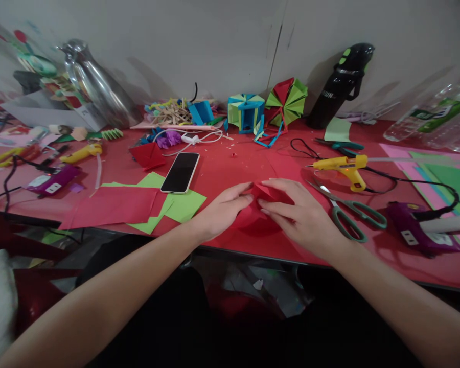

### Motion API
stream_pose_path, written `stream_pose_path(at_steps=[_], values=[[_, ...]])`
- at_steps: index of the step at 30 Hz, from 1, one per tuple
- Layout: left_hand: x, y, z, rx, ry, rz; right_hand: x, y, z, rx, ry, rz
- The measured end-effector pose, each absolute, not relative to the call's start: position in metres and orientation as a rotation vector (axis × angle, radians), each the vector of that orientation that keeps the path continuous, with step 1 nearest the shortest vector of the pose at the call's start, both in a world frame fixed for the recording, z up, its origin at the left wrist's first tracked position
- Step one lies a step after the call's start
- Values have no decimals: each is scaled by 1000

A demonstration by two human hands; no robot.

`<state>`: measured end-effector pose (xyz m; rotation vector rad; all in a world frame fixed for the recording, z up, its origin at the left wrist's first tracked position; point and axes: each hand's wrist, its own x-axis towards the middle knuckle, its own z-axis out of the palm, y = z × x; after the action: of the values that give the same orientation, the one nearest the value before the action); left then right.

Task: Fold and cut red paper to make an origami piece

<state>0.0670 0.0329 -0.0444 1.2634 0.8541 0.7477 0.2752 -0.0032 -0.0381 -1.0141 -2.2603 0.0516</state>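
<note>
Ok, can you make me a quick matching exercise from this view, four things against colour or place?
Column one:
1. Held sheet
2. Jug
3. Flask
4. Phone

Column two:
A. Black with light-green parts
B. Lying partly on green paper
C. Red
D. Silver

Pairs: 1-C, 2-D, 3-A, 4-B

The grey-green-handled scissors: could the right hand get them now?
Probably yes: the scissors lie beside the right hand, and nothing seems to cover them, though the hand's fingers are on the red paper.
</note>
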Motion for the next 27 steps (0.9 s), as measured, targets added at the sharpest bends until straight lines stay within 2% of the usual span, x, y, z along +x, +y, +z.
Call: stream_pose_path(at_steps=[7,14,23,27], values=[[67,32,-34,1369,1007,705,281,0,-36,-1015,-2299,59],[69,29,-35,1090,972,691,293,-2,-33,-1124,-2132,85],[70,30,-35,997,917,673,291,6,-34,-1374,-1602,827],[67,30,-39,1116,873,653,288,5,-29,-1489,-1513,984]])
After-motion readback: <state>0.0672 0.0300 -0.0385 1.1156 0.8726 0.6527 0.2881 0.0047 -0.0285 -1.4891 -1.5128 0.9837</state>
